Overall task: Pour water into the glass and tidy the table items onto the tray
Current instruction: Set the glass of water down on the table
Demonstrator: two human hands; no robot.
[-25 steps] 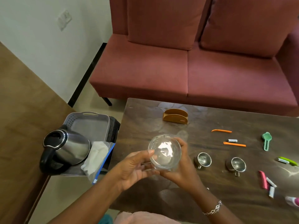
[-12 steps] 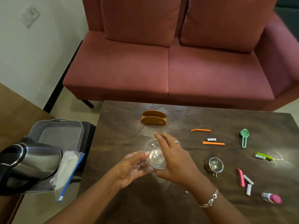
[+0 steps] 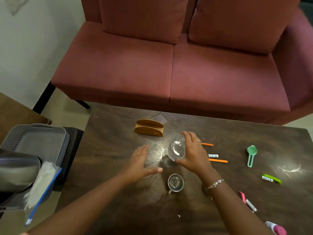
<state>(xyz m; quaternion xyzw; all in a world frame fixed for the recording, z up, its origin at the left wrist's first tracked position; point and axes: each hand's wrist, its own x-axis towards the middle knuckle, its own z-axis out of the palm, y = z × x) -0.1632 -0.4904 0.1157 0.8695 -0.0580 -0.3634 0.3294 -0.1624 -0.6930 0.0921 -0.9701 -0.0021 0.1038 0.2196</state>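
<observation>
A clear glass stands on the dark wooden table, near its middle. My right hand wraps around the glass from the right, fingers over its far side. My left hand hovers open just left of the glass, apart from it and holding nothing. A steel kettle sits at the left edge of the view, off the table. Behind it lies a grey tray. A small steel cup rests on the table just in front of the glass.
A brown holder stands behind the glass. Orange strips, small tubes, a green scoop, a green clip and pink items lie to the right. A bag with white cloth hangs beside the kettle. A red sofa is beyond the table.
My left hand has let go of the glass and opened. My right hand has carried the glass farther from me, with the view shifting right.
</observation>
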